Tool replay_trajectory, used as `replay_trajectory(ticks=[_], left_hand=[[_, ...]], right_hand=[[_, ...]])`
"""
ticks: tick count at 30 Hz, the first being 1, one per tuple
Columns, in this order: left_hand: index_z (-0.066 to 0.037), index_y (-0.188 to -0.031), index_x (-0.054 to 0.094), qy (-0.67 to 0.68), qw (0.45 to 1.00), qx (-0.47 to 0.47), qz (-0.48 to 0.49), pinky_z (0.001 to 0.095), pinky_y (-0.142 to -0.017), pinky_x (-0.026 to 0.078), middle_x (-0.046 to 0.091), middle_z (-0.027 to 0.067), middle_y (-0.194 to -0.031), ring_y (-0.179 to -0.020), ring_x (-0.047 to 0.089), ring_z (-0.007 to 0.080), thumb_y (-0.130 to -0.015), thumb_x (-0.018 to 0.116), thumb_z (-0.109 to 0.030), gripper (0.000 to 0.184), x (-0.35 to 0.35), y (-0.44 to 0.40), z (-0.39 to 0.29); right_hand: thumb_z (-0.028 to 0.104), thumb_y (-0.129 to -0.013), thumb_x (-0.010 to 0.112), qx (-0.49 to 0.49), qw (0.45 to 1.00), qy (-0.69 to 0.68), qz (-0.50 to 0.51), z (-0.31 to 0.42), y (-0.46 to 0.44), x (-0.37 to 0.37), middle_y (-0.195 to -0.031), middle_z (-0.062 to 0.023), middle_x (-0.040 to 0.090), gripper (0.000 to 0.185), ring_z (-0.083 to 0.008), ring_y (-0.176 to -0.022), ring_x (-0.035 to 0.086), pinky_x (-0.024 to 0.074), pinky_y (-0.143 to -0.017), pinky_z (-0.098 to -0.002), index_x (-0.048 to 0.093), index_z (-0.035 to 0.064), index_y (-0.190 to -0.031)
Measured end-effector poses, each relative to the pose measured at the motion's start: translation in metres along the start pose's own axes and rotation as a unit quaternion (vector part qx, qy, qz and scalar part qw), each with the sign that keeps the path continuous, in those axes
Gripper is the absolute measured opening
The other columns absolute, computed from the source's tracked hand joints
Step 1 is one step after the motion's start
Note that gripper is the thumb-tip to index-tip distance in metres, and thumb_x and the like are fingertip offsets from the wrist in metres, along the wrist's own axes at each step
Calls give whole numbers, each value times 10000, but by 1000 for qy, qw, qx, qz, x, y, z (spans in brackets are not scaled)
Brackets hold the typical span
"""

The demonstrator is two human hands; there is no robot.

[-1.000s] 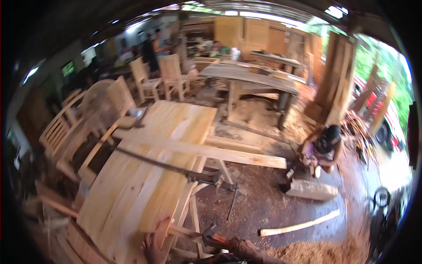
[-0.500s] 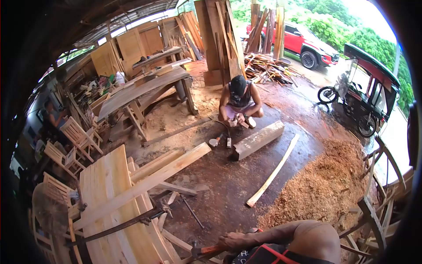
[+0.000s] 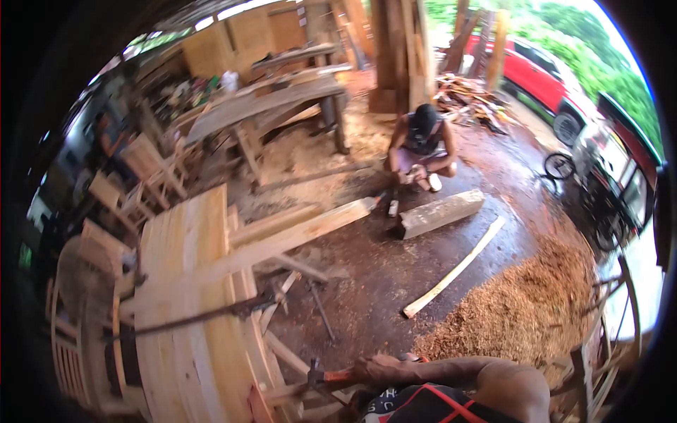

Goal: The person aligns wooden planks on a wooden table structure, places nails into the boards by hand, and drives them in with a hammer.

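My right hand (image 3: 381, 369) is closed around the orange handle of a hammer (image 3: 337, 376) at the bottom centre, its dark head pointing left. The right forearm reaches across from the right, over dark clothing with red straps. Left of the hammer lies a wide panel of pale boards (image 3: 185, 303), with a long bar clamp (image 3: 211, 317) across it. A long plank (image 3: 303, 229) lies slantwise over the panel. My left hand cannot be made out; a small reddish shape at the panel's lower right edge is too blurred to name.
Another person (image 3: 423, 148) squats ahead, hands together over something small. Near them lie a thick timber (image 3: 444, 213) and a curved pale strip (image 3: 458, 268). Sawdust (image 3: 515, 303) is heaped at right. Wooden chairs (image 3: 151, 166) stand left, a workbench (image 3: 268, 106) behind.
My view has turned left and slightly down, so the surroundings sit farther right in the picture, with some blur. The right hand still grips the hammer in nearly the same spot.
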State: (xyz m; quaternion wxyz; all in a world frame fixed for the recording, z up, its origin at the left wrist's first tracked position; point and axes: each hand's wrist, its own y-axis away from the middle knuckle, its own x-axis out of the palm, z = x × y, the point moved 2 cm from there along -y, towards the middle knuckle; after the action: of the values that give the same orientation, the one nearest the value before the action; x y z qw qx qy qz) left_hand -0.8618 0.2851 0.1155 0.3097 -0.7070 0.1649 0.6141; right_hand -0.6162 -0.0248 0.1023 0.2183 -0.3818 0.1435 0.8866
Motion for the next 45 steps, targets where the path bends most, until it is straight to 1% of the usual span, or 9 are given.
replay_trajectory(ticks=[6, 10, 11, 23, 29, 33, 35, 43, 45], left_hand=[[-119, -1458, 442, 105, 990, -2, 95, 525, -1100, 353, 496, 162, -1399, -1335, 435, 386, -821, 722, -237, 706, 11, -3, 13], [-170, -1452, 478, 48, 997, 24, 48, 521, -1040, 355, 482, 89, -1438, -1303, 460, 345, -758, 741, -253, 747, 18, -3, 14], [-177, -1453, 475, 26, 996, -6, 83, 507, -1043, 341, 466, 65, -1454, -1282, 447, 362, -730, 727, -176, 765, 11, -5, 9], [-62, -1450, 444, 103, 991, 71, 53, 530, -1046, 320, 459, 147, -1443, -1278, 433, 375, -851, 698, -212, 668, -13, 54, 40], [26, -1396, 390, 116, 952, -284, -22, 447, -883, 458, 483, 183, -1312, -1141, 514, 335, -944, 681, -391, 680, -32, 209, 185], [-38, -1357, 477, 595, 604, -528, 49, 411, -825, 457, 571, 96, -1067, -952, 558, 255, -964, 635, -436, 581, -29, 217, 224], [-90, -1335, 513, 583, 502, -614, 173, 383, -809, 470, 601, 66, -1132, -1018, 580, 210, -1004, 579, -402, 460, -23, 213, 234], [-117, -1351, 515, 700, 454, -489, 254, 308, -735, 458, 647, 40, -1188, -980, 618, 186, -1007, 557, -438, 473, -25, 180, 204], [-113, -1360, 503, 698, 479, -470, 252, 312, -732, 460, 645, 47, -1191, -983, 617, 187, -1006, 555, -437, 483, -19, 182, 210]], right_hand=[[333, -849, 706, -8, 999, 35, 32, -10, -3, 20, -1217, -199, 634, 540, -401, -1024, 654, 550, -831, -472, 566, 259, -1365], [413, -868, 691, 17, 999, 4, -34, 20, -11, -11, -974, -182, 567, 436, -395, -879, 596, 514, -706, -476, 595, 36, -1062], [339, -863, 691, -61, 998, 22, -27, 3, -9, 1, -1116, -263, 599, 578, -458, -967, 619, 529, -821, -512, 505, -25, -1272], [122, -801, 711, -97, 986, 113, -80, 35, 13, -8, -1329, -243, 528, 265, -427, -1227, 530, 467, -1021, -501, 576, -30, -971], [211, -821, 701, 25, 994, 54, 96, 106, 43, 40, -1032, -134, 651, 235, -321, -783, 676, 556, -651, -493, 589, 55, -955], [330, -830, 722, 25, 989, 7, 148, 117, 39, 119, -854, -144, 662, 324, -357, -722, 657, 523, -601, -498, 585, 45, -900], [389, -870, 704, -60, 993, -7, 98, 122, 36, 153, -765, -150, 643, 388, -363, -700, 658, 497, -582, -493, 582, 22, -843], [377, -930, 637, -107, 984, 0, 144, 179, 34, 195, -659, -153, 608, 460, -316, -498, 610, 448, -428, -473, 562, -71, -1006], [352, -1005, 432, -133, 935, 130, 303, 183, 37, 200, -920, -235, 638, 330, -391, -780, 706, 565, -576, -517, 483, 34, -1072]])
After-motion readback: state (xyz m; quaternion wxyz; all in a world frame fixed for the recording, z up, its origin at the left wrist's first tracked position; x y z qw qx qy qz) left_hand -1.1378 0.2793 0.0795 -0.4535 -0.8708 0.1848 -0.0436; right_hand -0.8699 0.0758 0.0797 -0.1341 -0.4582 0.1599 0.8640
